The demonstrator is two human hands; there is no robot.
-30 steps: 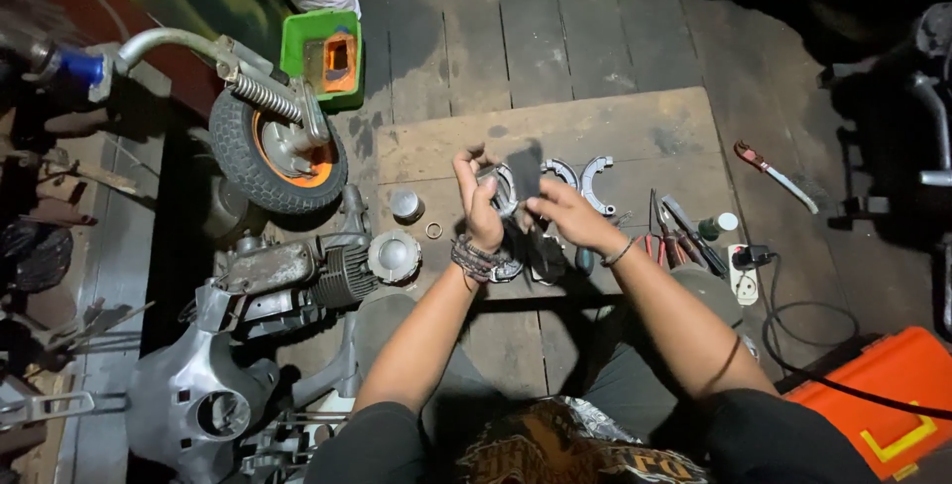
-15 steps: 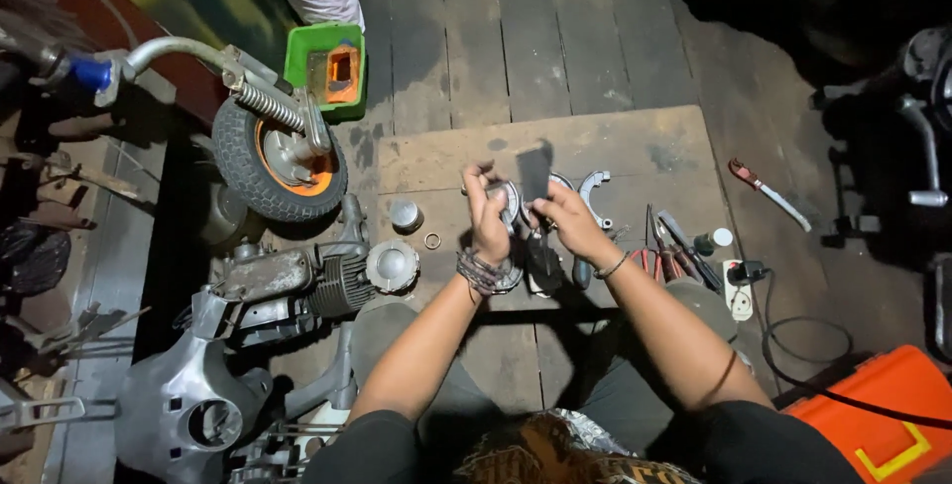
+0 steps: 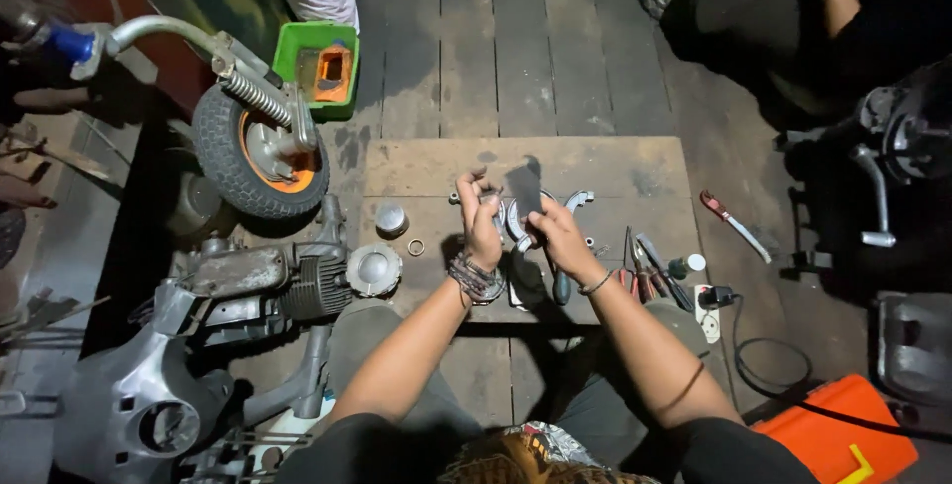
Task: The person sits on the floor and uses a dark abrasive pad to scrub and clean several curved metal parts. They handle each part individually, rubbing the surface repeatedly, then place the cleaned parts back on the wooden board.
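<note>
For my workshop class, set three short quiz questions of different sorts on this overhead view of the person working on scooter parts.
1. True or false: the small wheel with the orange hub lies to the left of the wooden board.
2. Multiple choice: what does the right hand hold up? A) a dark flat rectangular sheet B) a red-handled wrench C) a green tray
3. Fill in: the left hand wears a beaded ___ at the wrist.

Key
1. True; it sits by the engine block.
2. A; the red-handled wrench lies on the floor right of the board, and the green tray is above the wheel.
3. bracelet.
</note>
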